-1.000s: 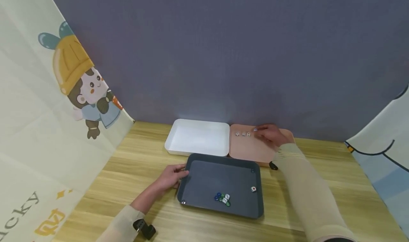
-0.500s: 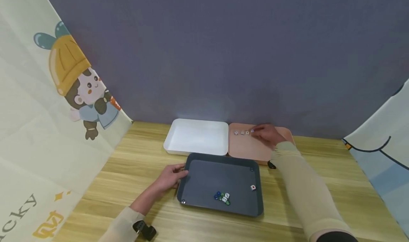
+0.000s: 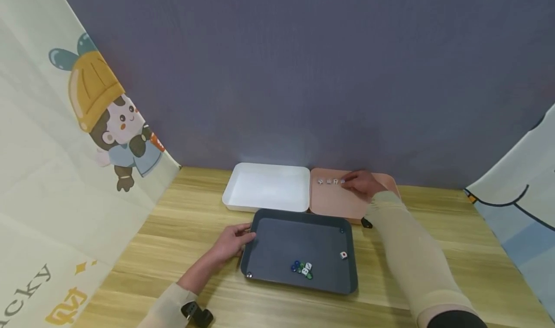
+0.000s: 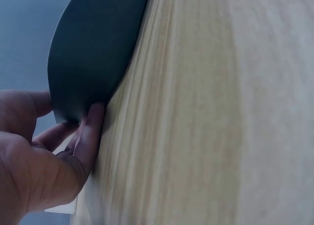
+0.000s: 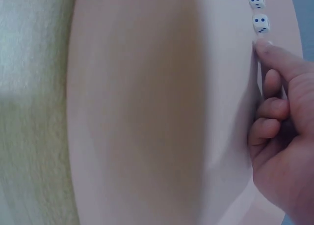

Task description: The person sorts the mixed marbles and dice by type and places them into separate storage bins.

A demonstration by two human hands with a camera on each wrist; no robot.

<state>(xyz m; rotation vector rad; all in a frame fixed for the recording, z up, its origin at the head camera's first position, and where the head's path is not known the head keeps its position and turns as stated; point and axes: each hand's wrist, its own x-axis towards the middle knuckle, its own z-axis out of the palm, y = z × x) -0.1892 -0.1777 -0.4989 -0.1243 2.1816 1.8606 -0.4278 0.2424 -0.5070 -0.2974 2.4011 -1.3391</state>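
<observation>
My left hand (image 3: 231,242) grips the left rim of a dark grey tray (image 3: 282,239), thumb over the edge and fingers against its outer wall in the left wrist view. Over the back of a pink tray (image 3: 336,203), my right hand (image 3: 364,182) pinches a small white die (image 3: 342,181), mostly hidden by the fingertips. To its left, several white dice (image 3: 328,181) stand in a row; in the right wrist view the nearest die (image 5: 261,23) shows blue pips. The dark tray holds two white dice (image 3: 306,269) among blue and green beads (image 3: 297,264), and another die (image 3: 344,255) with a red pip.
A white tray (image 3: 269,188) stands at the back, left of the pink one and behind the dark one. Small shiny beads lie in the dark tray's front left corner (image 3: 249,274) and back right corner (image 3: 342,230). A grey backdrop (image 3: 303,77) rises behind the wooden table (image 3: 186,198).
My right hand has moved slightly left and down, bringing its die to the right end of the row in the pink tray. The left hand keeps its grip on the dark tray.
</observation>
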